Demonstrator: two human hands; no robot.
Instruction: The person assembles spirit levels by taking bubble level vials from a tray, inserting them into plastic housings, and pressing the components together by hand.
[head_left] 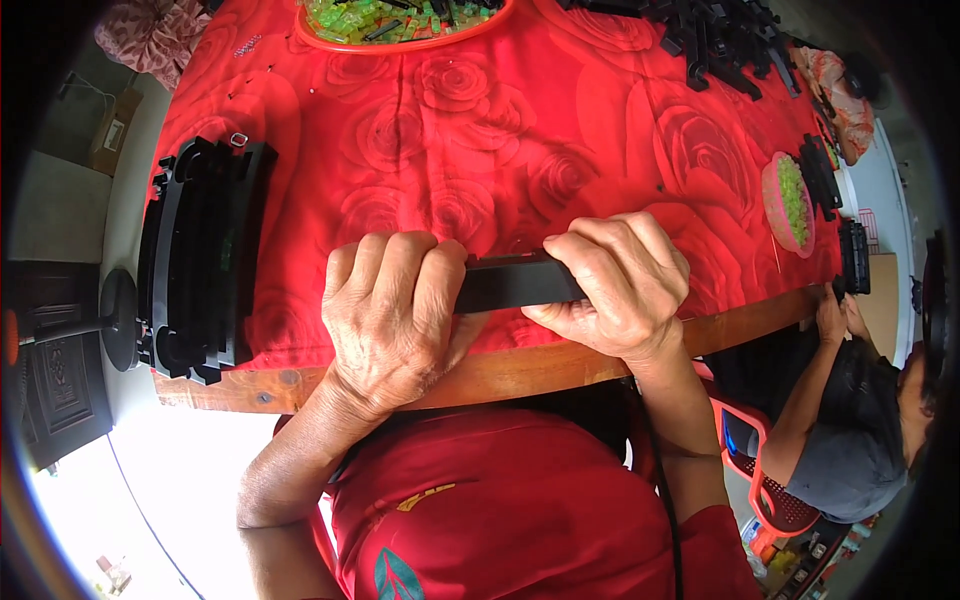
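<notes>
A black plastic bar-shaped part [515, 284] lies crosswise between my hands, above the near edge of the table. My left hand [392, 305] is wrapped over its left end, knuckles up. At the other end my right hand [622, 285] grips it, with the thumb below and the fingers curled over the top. Both ends of the part are hidden under my fingers. Left of my hands, a stack of long black plastic parts [205, 255] lies along the table's left edge.
Red rose-print cloth [460, 130] covers the wooden-edged table [520, 373]. At the far side sit a red-rimmed tray [400, 46] of green and yellow pieces and a heap of black parts [715, 40]. A pink bowl [772, 205] stands right, near a co-worker [850, 430] handling black parts.
</notes>
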